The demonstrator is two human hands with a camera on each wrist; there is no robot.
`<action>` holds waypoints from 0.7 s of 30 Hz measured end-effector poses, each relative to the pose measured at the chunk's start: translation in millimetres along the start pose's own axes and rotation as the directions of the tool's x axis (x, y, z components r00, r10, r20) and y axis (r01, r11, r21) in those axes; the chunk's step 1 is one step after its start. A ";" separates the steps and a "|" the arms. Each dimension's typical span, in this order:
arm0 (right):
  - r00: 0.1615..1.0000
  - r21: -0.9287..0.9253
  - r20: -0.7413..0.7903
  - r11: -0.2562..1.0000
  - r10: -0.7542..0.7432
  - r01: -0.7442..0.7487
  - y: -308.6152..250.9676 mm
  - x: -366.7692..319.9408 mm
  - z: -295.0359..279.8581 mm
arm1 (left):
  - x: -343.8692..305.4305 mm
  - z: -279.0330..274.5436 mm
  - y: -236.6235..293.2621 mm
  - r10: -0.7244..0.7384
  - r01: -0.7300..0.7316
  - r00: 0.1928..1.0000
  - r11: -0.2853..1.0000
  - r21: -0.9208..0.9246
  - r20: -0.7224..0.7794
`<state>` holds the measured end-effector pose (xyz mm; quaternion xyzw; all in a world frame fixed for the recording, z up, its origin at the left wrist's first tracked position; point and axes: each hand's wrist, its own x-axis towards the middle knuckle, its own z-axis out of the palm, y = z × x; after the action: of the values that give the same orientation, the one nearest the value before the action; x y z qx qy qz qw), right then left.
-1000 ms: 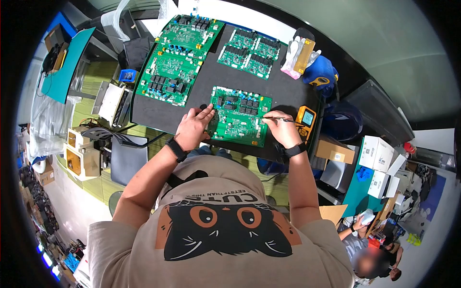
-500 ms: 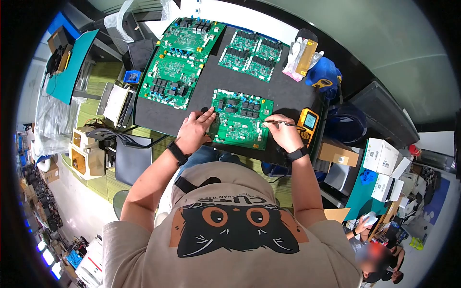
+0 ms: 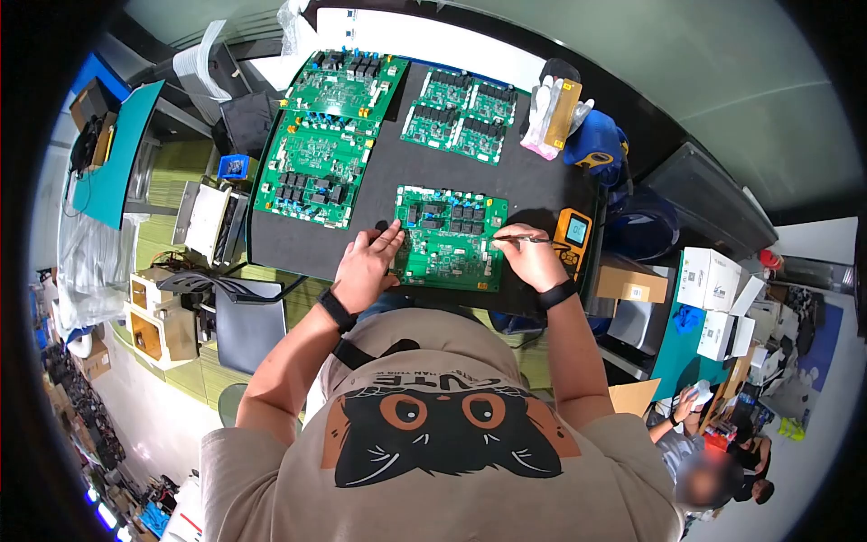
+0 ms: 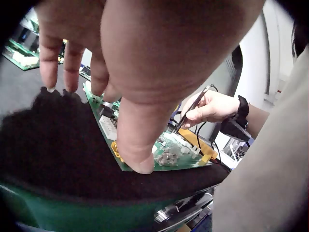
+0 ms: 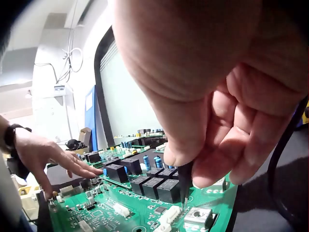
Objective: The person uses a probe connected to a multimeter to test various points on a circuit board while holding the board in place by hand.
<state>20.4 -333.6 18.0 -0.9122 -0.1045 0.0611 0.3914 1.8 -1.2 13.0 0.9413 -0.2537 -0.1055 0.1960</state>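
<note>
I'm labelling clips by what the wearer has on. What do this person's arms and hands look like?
The left hand and right hand wear no gloves. A black band circles each wrist: the left band and the right band. Short beige sleeves with no visible markings leave the forearms uncovered.

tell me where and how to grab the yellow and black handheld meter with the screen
Probably best from above, thumb and fingers on its two long sides: the meter is longer than wide and lies screen up. Keep clear of the thin black cable at its left.
</note>
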 end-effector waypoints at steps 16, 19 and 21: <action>0.998 -0.033 -0.057 0.999 0.011 -0.013 -1.3 -6.4 6.1 | 1.9 -0.3 -10.0 0.077 -0.077 0.997 0.997 0.011 0.015; 0.997 -0.031 -0.064 0.999 0.030 -0.032 -5.3 -8.6 5.3 | 0.6 -2.5 -8.9 0.074 -0.074 0.997 0.997 0.006 0.030; 0.996 -0.014 -0.038 0.997 0.077 -0.077 -10.5 -7.4 3.1 | 1.4 -3.2 -8.7 0.051 -0.051 0.998 0.999 -0.012 0.036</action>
<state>11.2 -326.1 23.7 -0.9196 -0.0625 0.0584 0.3834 7.7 6.0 12.1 0.9314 -0.2804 -0.1189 0.1993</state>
